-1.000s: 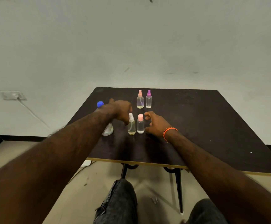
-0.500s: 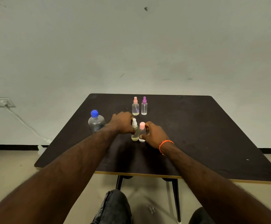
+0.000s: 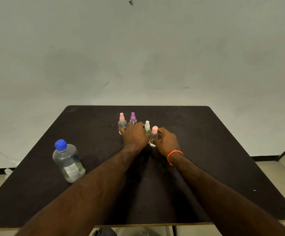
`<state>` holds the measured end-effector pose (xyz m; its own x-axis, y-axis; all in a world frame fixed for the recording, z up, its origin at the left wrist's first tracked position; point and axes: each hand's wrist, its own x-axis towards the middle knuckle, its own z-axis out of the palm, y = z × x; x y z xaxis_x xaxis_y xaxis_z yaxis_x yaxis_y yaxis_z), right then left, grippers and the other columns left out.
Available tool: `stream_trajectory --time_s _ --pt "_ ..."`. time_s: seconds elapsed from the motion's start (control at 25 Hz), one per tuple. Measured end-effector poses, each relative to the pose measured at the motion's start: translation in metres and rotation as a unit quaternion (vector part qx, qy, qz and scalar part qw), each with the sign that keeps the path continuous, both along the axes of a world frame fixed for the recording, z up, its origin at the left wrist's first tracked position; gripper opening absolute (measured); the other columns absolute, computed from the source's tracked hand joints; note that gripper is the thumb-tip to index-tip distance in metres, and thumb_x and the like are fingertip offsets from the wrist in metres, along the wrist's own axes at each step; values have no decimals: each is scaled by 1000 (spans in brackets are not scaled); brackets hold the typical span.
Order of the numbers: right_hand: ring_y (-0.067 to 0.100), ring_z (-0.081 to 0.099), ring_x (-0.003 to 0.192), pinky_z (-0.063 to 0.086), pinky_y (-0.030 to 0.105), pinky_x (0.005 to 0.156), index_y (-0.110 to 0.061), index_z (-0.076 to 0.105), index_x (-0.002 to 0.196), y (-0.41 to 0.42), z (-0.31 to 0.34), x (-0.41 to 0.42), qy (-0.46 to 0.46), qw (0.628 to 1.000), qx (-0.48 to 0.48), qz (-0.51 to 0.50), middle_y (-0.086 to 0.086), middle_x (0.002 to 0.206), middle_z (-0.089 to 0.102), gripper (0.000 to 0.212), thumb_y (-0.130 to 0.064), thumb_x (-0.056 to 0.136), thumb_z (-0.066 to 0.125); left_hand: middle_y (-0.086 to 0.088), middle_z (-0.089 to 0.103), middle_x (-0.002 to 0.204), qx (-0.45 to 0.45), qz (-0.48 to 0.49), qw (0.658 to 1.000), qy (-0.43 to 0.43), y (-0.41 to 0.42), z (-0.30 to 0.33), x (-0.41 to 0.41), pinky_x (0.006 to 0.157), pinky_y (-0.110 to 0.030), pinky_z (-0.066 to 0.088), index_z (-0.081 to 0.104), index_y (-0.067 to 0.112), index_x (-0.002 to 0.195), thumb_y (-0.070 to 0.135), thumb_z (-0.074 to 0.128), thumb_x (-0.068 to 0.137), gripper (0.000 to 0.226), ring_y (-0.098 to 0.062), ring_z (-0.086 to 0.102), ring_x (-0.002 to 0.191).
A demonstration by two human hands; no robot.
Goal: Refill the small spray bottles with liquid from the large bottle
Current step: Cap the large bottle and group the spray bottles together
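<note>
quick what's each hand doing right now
Left hand: curled on the white-topped spray bottle.
Right hand: grips the pink-capped bottle.

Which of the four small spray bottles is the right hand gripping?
The right hand grips the flat pink-capped bottle, nearest the person. The white-topped bottle stands beside it.

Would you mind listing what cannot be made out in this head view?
- White-capped spray bottle: body hidden behind the left hand, so the grip is unclear.
- Purple-capped spray bottle: lower body hidden by the same hand.
- Large bottle: label blurred, unreadable.
- Right hand: fingertips hidden behind the pink-capped bottle.
</note>
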<state>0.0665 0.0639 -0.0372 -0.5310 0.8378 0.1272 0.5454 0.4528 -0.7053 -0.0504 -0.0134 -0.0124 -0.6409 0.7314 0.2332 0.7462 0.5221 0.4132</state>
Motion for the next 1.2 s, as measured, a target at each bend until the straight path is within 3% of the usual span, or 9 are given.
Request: stream_trajectory --time_s 0.12,0.4,0.64,0.84,0.96,1.04,1.2 --pt "24 68 92 55 39 83 -17 67 114 26 0 -18 5 1000 5 -2 3 102 74 36 -20 80 76 -1 70 115 50 42 998 1 23 -16 -6 107 -49 33 71 22 117 38 72 91 30 -25 55 121" --pt "25 67 101 53 38 90 -16 66 122 50 2 -46 18 1000 -5 4 5 114 72 40 -19 84 77 -2 65 127 48 108 992 37 40 -27 -9 105 -46 33 65 27 132 42 66 97 38 -24 50 123" --pt "26 65 107 53 39 95 -15 62 130 50 6 -49 3 1000 -12 7 7 120 70 47 -19 85 78 -6 43 159 3 104 993 57 39 -22 -12 107 -49 34 60 27 139 42 66 98 44 -28 45 133" --pt "27 61 116 51 40 97 -12 52 137 34 9 -34 3 1000 10 7 9 129 64 63 -20 81 79 -6 51 149 30 79 994 74 16 -18 -2 107 -49 34 54 29 143 37 66 94 51 -26 47 130" --pt "24 57 117 48 39 94 -12 56 129 13 12 -22 25 998 58 8 8 126 62 48 -25 86 72 -3 61 125 79 74 990 89 -12 -8 5 98 -47 35 63 28 129 32 66 88 41 -25 51 120" --pt "23 57 116 49 37 90 -17 58 127 -8 15 -14 23 995 96 20 5 124 62 42 -27 88 68 -5 61 128 91 68 989 95 -34 2 7 101 -48 35 62 26 132 37 66 88 46 -26 51 124" --pt "24 55 123 49 41 100 -24 53 133 -60 18 -8 -22 990 96 97 3 137 57 60 -24 77 74 -4 58 142 57 50 989 125 -82 28 5 106 -47 32 58 23 138 58 57 90 60 -26 47 131"
